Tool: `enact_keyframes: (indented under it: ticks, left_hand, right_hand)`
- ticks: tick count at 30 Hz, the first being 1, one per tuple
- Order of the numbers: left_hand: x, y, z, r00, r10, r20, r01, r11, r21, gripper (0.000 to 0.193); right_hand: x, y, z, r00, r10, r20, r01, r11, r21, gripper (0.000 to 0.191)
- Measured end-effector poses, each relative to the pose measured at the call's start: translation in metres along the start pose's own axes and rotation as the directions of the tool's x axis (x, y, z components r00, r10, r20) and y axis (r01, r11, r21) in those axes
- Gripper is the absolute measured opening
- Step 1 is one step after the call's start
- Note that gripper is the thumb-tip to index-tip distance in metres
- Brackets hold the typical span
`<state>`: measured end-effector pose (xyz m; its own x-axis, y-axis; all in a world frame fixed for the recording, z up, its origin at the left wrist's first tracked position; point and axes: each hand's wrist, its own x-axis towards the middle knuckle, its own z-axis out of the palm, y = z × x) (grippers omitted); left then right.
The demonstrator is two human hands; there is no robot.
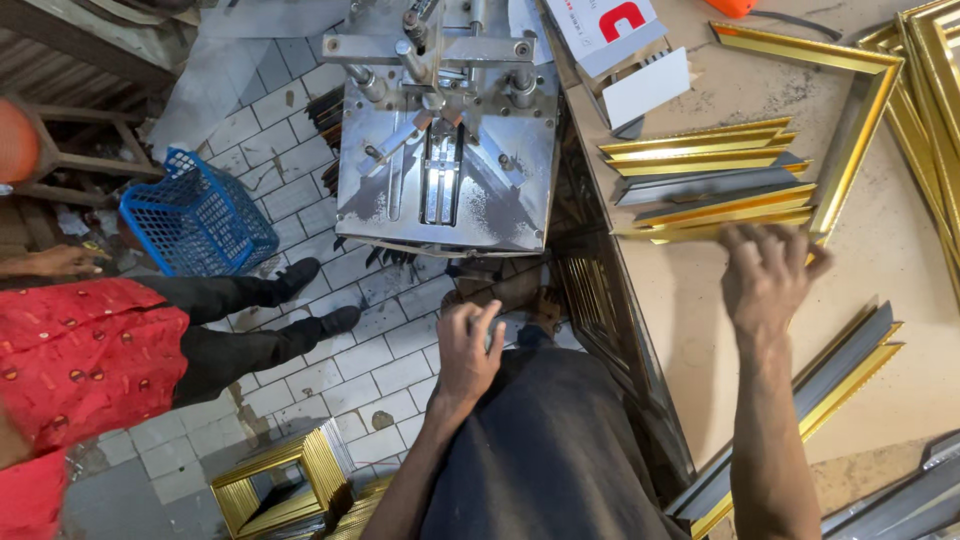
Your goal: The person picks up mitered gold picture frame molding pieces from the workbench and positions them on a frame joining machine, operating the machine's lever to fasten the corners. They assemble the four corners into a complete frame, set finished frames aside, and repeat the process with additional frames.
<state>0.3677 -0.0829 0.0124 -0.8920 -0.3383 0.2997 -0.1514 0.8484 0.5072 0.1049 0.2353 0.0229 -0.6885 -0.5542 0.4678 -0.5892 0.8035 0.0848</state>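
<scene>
My right hand (768,270) reaches over the tan worktable (880,270) and its fingers rest on the near end of a stack of short gold and grey frame mouldings (715,180). Whether the fingers have closed around a piece is hidden. My left hand (468,345) lies with curled fingers on my lap, above my dark trousers (545,450), with a small grey thing under the fingertips. A metal frame-joining machine (445,130) stands in front of me, beyond both hands.
An L-shaped gold frame corner (850,120) and more gold frames (930,90) lie at the table's right. Long mouldings (840,385) lie near my right forearm. A seated person in red (90,360) and a blue basket (200,220) are on the left, on tiled floor.
</scene>
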Motion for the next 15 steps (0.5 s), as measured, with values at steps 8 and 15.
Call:
enact_keyframes:
  ticks: [8, 15]
  left_hand:
    - [0.054, 0.043, 0.014, 0.955, 0.266, 0.129, -0.251, 0.960, -0.125, 0.051]
    - [0.034, 0.011, 0.026, 0.935, 0.097, 0.340, 0.006, 0.957, -0.289, 0.027]
  right_hand:
    - [-0.011, -0.127, -0.032, 0.939, -0.333, 0.082, 0.293, 0.903, 0.316, 0.023]
    - [-0.044, -0.094, -0.047, 0.977, 0.211, 0.020, -0.208, 0.932, 0.297, 0.027]
